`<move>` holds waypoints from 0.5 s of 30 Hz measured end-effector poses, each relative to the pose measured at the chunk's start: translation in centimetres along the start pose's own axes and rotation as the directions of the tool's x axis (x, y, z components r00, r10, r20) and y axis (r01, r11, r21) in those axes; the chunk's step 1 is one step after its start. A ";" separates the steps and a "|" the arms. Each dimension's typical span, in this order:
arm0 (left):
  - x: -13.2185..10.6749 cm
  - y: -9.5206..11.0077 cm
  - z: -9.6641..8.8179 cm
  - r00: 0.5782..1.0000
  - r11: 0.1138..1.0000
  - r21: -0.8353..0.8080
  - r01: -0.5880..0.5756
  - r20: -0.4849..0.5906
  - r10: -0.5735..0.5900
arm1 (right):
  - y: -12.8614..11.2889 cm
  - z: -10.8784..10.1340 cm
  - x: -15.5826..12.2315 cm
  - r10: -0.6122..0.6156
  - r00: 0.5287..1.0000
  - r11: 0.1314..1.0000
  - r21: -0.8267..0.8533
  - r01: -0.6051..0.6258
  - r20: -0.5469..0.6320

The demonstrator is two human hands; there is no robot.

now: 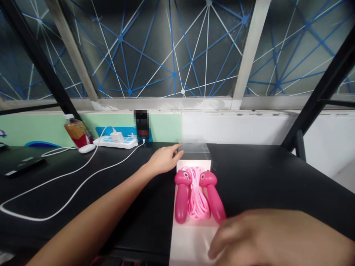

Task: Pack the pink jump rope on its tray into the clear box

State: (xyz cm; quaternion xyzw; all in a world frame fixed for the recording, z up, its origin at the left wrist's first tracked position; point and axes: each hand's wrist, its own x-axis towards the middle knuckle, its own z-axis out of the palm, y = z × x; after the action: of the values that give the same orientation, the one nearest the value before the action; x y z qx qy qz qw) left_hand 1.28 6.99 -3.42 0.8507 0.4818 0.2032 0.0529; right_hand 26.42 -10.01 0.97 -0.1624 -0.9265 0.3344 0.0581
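1. The pink skipping rope [196,192] lies uncovered, its cord bundled between two pink animal-headed handles [181,197].
2. It rests on a white card tray [192,245], which runs lengthwise across the black table [257,177].
3. A clear plastic cover [195,151] stands at the tray's far end, just beyond the handle heads. So far, rope and cover sit apart, with the rope outside it.
4. The left hand [164,159] is open, fingers extended, with the fingertips at the cover's near left edge. It grips nothing.
5. The right hand [257,236] is blurred, its fingers loosely curled beside the tray's near corner. It appears empty; whether it touches the card, I cannot tell.
6. Farther left on the table lie a white power strip [115,142], a white computer mouse [87,148] and a drink bottle [75,130].
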 end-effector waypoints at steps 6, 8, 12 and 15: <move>-2.5 1.7 -2.9 0.993 0.994 -0.013 -0.110 0.038 0.111 | 4.5 -1.6 -0.4 0.195 0.764 0.827 -0.315 -0.465 -0.615; -3.5 2.2 -3.5 0.973 0.985 -0.030 -0.170 0.155 0.173 | 6.6 -1.1 0.1 0.225 0.719 0.750 -0.355 -0.559 -0.657; -4.6 2.8 -3.5 0.933 0.977 -0.062 -0.205 0.290 0.214 | 8.5 -0.1 1.1 0.259 0.736 0.788 -0.303 -0.535 -0.626; -4.6 2.9 -3.3 0.924 0.976 -0.101 -0.191 0.318 0.213 | 8.6 0.1 1.5 0.273 0.732 0.854 -0.194 -0.483 -0.624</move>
State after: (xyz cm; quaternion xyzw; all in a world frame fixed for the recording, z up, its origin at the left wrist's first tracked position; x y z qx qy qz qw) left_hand 0.19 1.29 -0.95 0.9154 0.3689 0.0801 0.1400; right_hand 27.29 -3.32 -4.64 -0.4512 -0.8541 0.1073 0.2353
